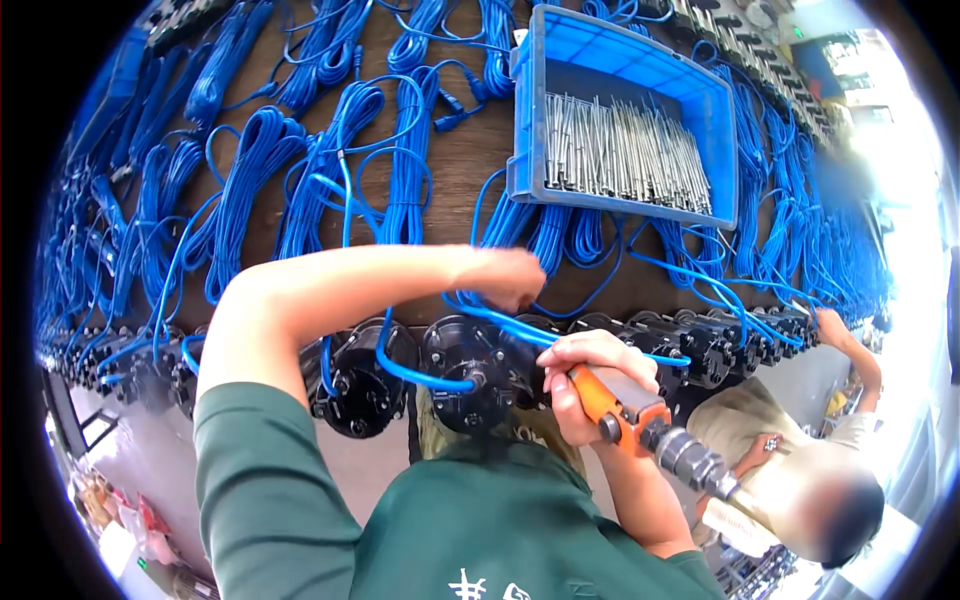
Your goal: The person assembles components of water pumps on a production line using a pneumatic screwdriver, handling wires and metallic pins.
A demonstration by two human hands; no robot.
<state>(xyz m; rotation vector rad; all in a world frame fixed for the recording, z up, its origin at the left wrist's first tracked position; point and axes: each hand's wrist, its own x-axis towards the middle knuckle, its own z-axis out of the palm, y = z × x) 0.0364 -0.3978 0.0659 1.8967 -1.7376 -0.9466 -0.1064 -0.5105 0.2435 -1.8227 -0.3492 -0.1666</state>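
My right hand [592,372] is wrapped round an orange power screwdriver [612,408], its metal chuck [695,462] pointing down and to the right. Reaching across the bench front, my left hand [512,279] is curled into a loose fist, slightly blurred; whatever its fingers hold is hidden. Just below that hand runs a blue cable [520,326]. A round black motor-like unit [466,372] faces me at the bench edge, a blue cable entering its middle. Beside it on the left is a similar black unit [362,395].
A blue plastic crate [523,110] of long thin metal rods [625,150] stands beyond my hands. Coiled blue cables [255,180] cover much of the brown bench [470,150]. More black units [705,350] line its edge. Another person [780,430] works at the right.
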